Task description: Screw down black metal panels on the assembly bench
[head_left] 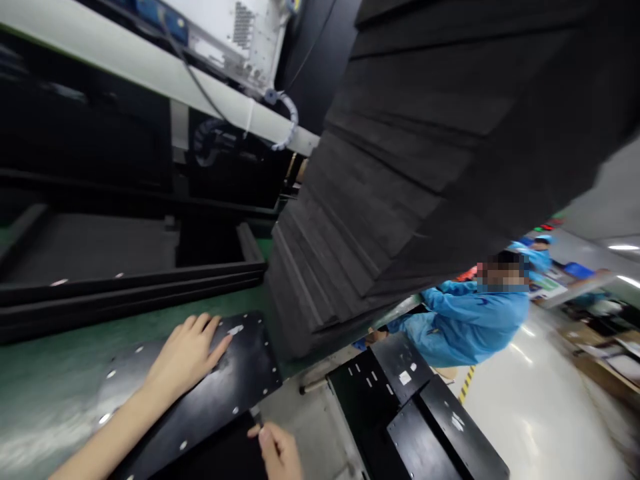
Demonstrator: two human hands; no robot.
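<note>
My left hand (pixel 187 357) lies flat on a black panel (pixel 240 377) with pale holes along its edges, the thumb held away from the fingers. The panel rests on a green bench top (pixel 45 363). Just past the panel's near edge, my right hand (pixel 280 450) is closed, thumb against fingers. A small dark piece with a lighter tip sticks up from that grip and meets the panel's edge; its kind is not clear. Below the panel is a dark area, cut off by the bottom of the view.
A tall stack of dark foam sheets (pixel 365 200) stands beyond the panel. Black foam trays (pixel 125 280) lie at left under a pale shelf beam (pixel 125 60). More black panels (pixel 425 427) are at right, where a person in a blue coat (pixel 470 320) works.
</note>
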